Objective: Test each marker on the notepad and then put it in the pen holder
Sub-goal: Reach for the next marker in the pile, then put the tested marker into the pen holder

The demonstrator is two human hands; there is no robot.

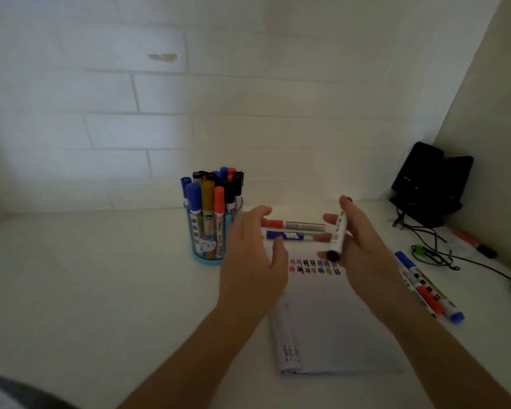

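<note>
While the left hand (pixel 250 255) hangs wide, the right hand's (pixel 366 252) grip holds a black marker (pixel 339 231).

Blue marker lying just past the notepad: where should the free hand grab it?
Pinch the blue marker mid-barrel from above with the left hand. It lies flat and crosswise, with the red marker close behind, so a side approach looks cramped.

Notepad (pixel 334 329): white, lying flat, with a row of red, blue and black test marks near its far edge; pen holder (pixel 208 246): blue, upright, left of the notepad, packed with standing markers (pixel 219 199); red marker (pixel 292 224) and blue marker (pixel 286 236): lying parallel just beyond the notepad; black marker (pixel 338 234): tilted above the notepad, gripped by the right hand (pixel 363 252); loose markers (pixel 425 287): lying right of the notepad.
</note>
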